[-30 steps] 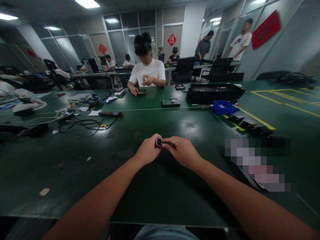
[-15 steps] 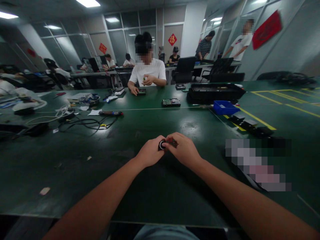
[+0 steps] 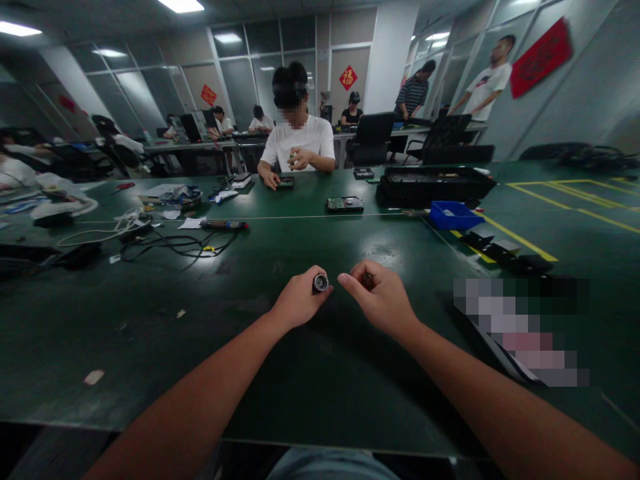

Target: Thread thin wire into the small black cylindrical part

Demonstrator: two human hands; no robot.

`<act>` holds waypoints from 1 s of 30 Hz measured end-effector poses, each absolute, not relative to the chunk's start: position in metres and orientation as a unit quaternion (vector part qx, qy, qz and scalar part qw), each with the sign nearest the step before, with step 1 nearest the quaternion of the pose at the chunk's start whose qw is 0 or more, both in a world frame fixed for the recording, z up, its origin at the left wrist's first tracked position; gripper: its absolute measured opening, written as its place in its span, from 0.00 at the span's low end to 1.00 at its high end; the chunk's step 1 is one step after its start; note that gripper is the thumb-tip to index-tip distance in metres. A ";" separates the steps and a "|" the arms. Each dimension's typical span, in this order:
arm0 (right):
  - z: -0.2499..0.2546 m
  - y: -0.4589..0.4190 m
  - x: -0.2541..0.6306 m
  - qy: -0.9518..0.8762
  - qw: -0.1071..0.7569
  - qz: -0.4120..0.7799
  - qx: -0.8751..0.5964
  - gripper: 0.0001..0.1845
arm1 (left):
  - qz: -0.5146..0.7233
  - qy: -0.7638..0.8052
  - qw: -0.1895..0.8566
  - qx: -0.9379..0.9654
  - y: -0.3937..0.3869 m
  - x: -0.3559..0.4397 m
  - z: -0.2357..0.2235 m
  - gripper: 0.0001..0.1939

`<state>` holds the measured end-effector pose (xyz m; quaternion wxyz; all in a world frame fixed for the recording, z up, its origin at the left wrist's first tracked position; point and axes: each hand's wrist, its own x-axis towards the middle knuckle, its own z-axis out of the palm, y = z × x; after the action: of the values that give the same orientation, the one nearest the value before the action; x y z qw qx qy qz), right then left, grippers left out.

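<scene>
In the middle of the head view, my left hand (image 3: 301, 298) is wrapped round a short black cylinder (image 3: 321, 284). Its round end faces me, with a silvery rim and a dark recess inside; the rest is hidden in the palm. Just to the right, apart from it, is my right hand (image 3: 381, 297). The fingers curl round a small dark brownish piece (image 3: 368, 281), too small and covered to name, while the thumb points toward the cylinder. Both hands are above the green table (image 3: 280, 393).
A blue tray (image 3: 456, 216) and a long black case (image 3: 435, 188) stand at the back right. A circuit-board device (image 3: 345, 205) lies ahead. Cables (image 3: 173, 250) and a pen-like tool (image 3: 225, 225) are at left. Across the table sits a co-worker (image 3: 304, 140).
My right hand has drawn away to the right from the cylinder's end, opening a gap between the hands. The cylinder's recessed end now shows.
</scene>
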<state>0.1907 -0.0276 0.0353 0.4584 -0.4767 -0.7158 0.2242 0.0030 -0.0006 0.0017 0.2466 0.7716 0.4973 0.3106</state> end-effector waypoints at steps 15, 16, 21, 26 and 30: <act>0.037 -0.022 0.193 -0.568 0.616 0.330 -0.434 0.14 | 0.308 0.521 0.237 0.760 0.000 0.002 0.003 0.08; 0.036 -0.021 0.192 -0.562 0.625 0.339 -0.422 0.14 | 0.309 0.520 0.238 0.760 0.001 0.002 0.003 0.08; 0.031 -0.019 0.188 -0.551 0.636 0.348 -0.413 0.14 | 0.315 0.517 0.239 0.760 0.000 0.002 0.003 0.08; 0.038 -0.024 0.193 -0.601 0.591 0.248 -0.478 0.14 | 0.316 0.512 0.238 0.762 -0.001 0.002 0.005 0.07; 0.043 -0.027 0.193 -0.597 0.584 0.301 -0.460 0.16 | 0.311 0.519 0.245 0.757 -0.001 0.002 0.005 0.07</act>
<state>0.1933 -0.0269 0.0426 0.5840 -0.4599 -0.5974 0.3009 0.0024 -0.0011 0.0050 0.2454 0.7571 0.5195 0.3111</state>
